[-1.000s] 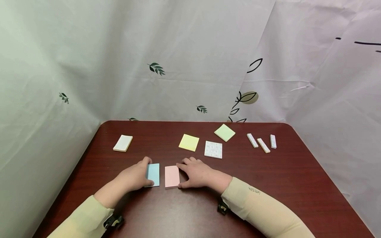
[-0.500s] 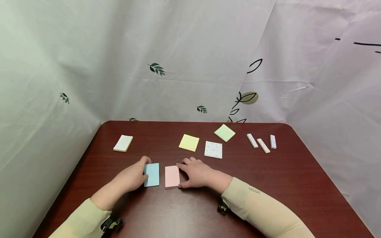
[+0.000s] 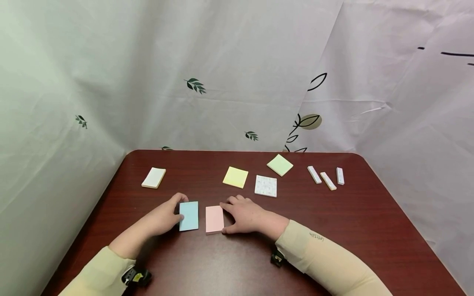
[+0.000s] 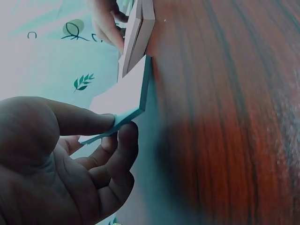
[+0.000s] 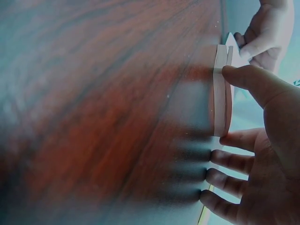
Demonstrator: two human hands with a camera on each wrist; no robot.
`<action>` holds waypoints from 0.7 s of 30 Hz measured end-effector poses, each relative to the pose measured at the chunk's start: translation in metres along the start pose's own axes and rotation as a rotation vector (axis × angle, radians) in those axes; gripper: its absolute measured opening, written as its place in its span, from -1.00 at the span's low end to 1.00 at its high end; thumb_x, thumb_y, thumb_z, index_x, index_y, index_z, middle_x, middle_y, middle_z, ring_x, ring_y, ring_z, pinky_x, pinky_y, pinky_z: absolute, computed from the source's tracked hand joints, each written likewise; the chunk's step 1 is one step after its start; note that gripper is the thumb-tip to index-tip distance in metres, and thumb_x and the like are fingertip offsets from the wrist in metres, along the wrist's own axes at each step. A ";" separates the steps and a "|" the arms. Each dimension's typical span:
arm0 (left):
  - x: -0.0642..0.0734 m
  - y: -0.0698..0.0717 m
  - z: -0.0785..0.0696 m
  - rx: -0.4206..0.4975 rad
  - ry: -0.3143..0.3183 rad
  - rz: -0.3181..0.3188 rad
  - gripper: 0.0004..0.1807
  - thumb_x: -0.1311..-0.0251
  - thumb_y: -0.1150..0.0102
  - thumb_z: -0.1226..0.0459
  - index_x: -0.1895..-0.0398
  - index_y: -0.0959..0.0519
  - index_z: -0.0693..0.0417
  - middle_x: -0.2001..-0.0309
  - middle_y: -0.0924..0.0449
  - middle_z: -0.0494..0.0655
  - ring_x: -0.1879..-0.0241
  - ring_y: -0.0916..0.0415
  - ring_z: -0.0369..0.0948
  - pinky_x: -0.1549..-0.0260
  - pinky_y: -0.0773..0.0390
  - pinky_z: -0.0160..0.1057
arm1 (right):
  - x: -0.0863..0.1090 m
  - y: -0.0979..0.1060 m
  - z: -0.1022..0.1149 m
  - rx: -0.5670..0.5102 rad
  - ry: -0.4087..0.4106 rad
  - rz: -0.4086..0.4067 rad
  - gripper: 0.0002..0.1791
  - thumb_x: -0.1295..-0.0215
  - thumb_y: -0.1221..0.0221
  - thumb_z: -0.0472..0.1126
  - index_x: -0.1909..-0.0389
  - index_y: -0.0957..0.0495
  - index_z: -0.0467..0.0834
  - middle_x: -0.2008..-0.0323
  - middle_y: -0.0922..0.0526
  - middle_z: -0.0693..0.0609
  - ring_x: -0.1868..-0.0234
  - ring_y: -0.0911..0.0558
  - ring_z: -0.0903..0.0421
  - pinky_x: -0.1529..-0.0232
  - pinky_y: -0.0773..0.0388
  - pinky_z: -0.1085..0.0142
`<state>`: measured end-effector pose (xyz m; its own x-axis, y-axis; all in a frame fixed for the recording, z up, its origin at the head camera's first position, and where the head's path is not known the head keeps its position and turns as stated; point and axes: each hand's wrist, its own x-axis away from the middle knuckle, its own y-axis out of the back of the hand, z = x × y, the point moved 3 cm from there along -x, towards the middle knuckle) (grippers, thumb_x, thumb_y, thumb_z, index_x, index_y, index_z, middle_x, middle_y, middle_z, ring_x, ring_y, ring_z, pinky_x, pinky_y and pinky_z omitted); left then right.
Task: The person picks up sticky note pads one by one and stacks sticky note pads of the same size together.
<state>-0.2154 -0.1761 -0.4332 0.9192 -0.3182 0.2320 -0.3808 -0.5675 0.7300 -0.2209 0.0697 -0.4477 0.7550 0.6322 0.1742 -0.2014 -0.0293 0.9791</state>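
left hand (image 3: 162, 217): fingers pinching blue pad (image 3: 189, 216), tilted, just beside pink pad (image 3: 214, 220). right hand (image 3: 245, 216): thumb and forefinger gripping pink pad's ends. both pads well short of worktop (image 3: 229, 267) far edge.

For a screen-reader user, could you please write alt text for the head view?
A left hand pinches a blue pad beside a pink pad held by the right hand, over a red-brown table. Further back lie four more pads and three white strips.
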 end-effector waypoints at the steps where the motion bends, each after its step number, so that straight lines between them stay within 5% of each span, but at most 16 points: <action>1: 0.000 0.000 0.001 0.026 -0.001 0.001 -0.60 -0.27 -0.12 0.47 -0.13 -0.31 0.13 0.16 -0.53 0.04 0.23 -0.45 -0.07 0.24 -0.44 -0.08 | 0.000 0.000 0.000 -0.001 0.000 -0.001 -0.12 -0.19 -0.22 0.34 -0.46 -0.31 0.01 -0.26 -0.41 0.02 -0.22 -0.39 0.06 -0.24 -0.36 0.17; 11: -0.001 0.001 0.006 0.323 0.013 0.037 -0.59 -0.33 -0.07 0.45 -0.22 -0.31 0.16 0.32 -0.44 0.05 0.39 -0.48 -0.08 0.45 -0.45 -0.14 | 0.001 -0.001 0.000 0.000 -0.004 -0.004 -0.12 -0.18 -0.23 0.34 -0.46 -0.31 0.00 -0.26 -0.41 0.02 -0.22 -0.39 0.05 -0.24 -0.37 0.17; 21: -0.005 -0.012 0.002 0.451 0.032 0.087 -0.52 -0.31 -0.11 0.41 -0.28 -0.31 0.18 0.29 -0.55 0.04 0.39 -0.54 -0.09 0.48 -0.45 -0.16 | 0.001 -0.001 0.000 -0.007 -0.002 0.000 -0.13 -0.20 -0.22 0.33 -0.46 -0.31 0.00 -0.27 -0.41 0.02 -0.24 -0.38 0.05 -0.25 -0.36 0.17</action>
<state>-0.2158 -0.1690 -0.4440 0.8817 -0.3601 0.3047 -0.4561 -0.8158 0.3556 -0.2199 0.0698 -0.4481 0.7563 0.6307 0.1740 -0.2054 -0.0236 0.9784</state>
